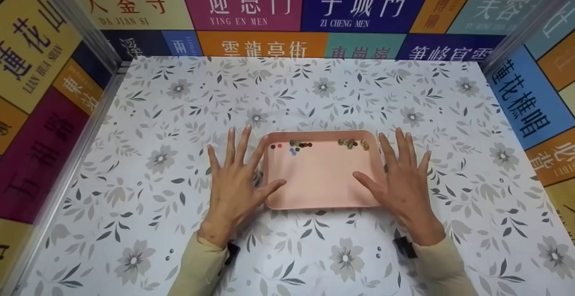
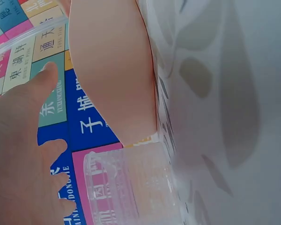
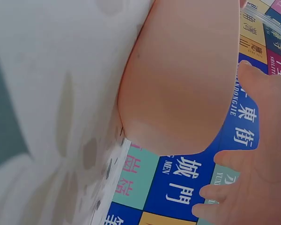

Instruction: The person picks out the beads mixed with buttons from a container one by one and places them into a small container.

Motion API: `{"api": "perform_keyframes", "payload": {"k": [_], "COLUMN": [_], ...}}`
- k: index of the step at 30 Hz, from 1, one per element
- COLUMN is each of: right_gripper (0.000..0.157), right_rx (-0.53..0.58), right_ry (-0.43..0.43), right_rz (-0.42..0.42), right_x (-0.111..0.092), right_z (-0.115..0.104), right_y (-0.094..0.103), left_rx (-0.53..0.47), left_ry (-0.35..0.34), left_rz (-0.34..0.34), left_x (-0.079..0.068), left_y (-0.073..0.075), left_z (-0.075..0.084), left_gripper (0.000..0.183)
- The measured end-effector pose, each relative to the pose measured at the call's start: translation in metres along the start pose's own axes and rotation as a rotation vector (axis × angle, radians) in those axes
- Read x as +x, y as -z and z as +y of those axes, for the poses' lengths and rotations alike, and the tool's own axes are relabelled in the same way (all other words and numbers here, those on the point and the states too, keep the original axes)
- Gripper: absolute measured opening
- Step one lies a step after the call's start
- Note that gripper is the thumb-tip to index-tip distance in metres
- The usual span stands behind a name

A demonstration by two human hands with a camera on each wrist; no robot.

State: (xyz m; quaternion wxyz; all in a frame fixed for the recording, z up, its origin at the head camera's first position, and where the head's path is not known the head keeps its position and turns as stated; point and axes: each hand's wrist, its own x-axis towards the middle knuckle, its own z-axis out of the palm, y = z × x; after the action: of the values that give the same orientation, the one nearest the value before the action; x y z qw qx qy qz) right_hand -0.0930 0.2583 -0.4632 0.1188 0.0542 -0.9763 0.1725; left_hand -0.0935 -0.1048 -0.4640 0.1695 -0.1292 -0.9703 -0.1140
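A shallow pink tray (image 1: 330,177) sits on the flower-patterned table cover, between two bare hands. Small round beads lie along its far side: a red one (image 1: 280,145) beside a dark one, a left cluster (image 1: 300,144) of green, brown and blue ones, and a right cluster (image 1: 348,143) of mostly greenish ones. My left hand (image 1: 233,181) spreads its fingers at the tray's left edge, its thumb overlapping the tray in the head view. Mirroring it, my right hand (image 1: 402,181) spreads its fingers at the right edge. Neither hand holds anything.
In the left wrist view, a clear plastic container (image 2: 136,187) stands beside the tray's wall; my left hand covers much of it in the head view. Panels with large printed characters (image 1: 247,2) border the table (image 1: 287,94) at the back and both sides.
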Motion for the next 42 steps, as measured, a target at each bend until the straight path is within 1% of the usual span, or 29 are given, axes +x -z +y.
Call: {"api": "perform_keyframes", "payload": {"k": [4, 6, 11, 14, 16, 21, 26, 31, 33, 36, 42], "right_gripper": [0.098, 0.095, 0.080, 0.068, 0.061, 0.051, 0.046, 0.042, 0.040, 0.036, 0.026], "right_rx": [0.038, 0.058, 0.116, 0.153, 0.170, 0.189, 0.190, 0.163, 0.153, 0.142, 0.100], "right_ry": [-0.023, -0.029, -0.042, -0.038, -0.028, -0.026, -0.034, -0.031, -0.031, -0.025, 0.027], "right_rz": [-0.024, -0.027, 0.001, 0.019, 0.025, 0.003, -0.037, -0.072, -0.088, -0.106, -0.118], "right_x": [-0.001, -0.001, 0.001, 0.002, 0.003, 0.009, 0.016, 0.022, 0.025, 0.030, 0.041], "right_z": [0.000, -0.001, -0.003, -0.004, -0.004, -0.003, -0.003, -0.001, 0.000, 0.001, 0.004], "right_y": [0.001, 0.000, 0.000, 0.001, 0.002, 0.007, 0.011, 0.009, 0.008, 0.006, -0.001], "left_rx": [-0.032, -0.068, -0.174, -0.232, -0.274, -0.366, -0.397, -0.422, -0.442, -0.465, -0.487], "left_ry": [0.012, 0.023, 0.054, 0.079, 0.100, 0.161, 0.233, 0.289, 0.301, 0.305, 0.294], "left_rz": [-0.026, -0.033, -0.022, -0.020, -0.029, -0.080, -0.157, -0.249, -0.270, -0.274, -0.252], "left_x": [0.002, 0.002, 0.005, 0.008, 0.011, 0.017, 0.021, 0.023, 0.023, 0.023, 0.022], "left_y": [0.001, 0.002, 0.006, 0.009, 0.011, 0.012, 0.012, 0.011, 0.009, 0.006, 0.003], "left_z": [-0.004, -0.008, -0.022, -0.032, -0.037, -0.048, -0.053, -0.055, -0.056, -0.058, -0.060], "left_gripper": [0.095, 0.092, 0.089, 0.095, 0.101, 0.120, 0.131, 0.134, 0.133, 0.130, 0.123]}}
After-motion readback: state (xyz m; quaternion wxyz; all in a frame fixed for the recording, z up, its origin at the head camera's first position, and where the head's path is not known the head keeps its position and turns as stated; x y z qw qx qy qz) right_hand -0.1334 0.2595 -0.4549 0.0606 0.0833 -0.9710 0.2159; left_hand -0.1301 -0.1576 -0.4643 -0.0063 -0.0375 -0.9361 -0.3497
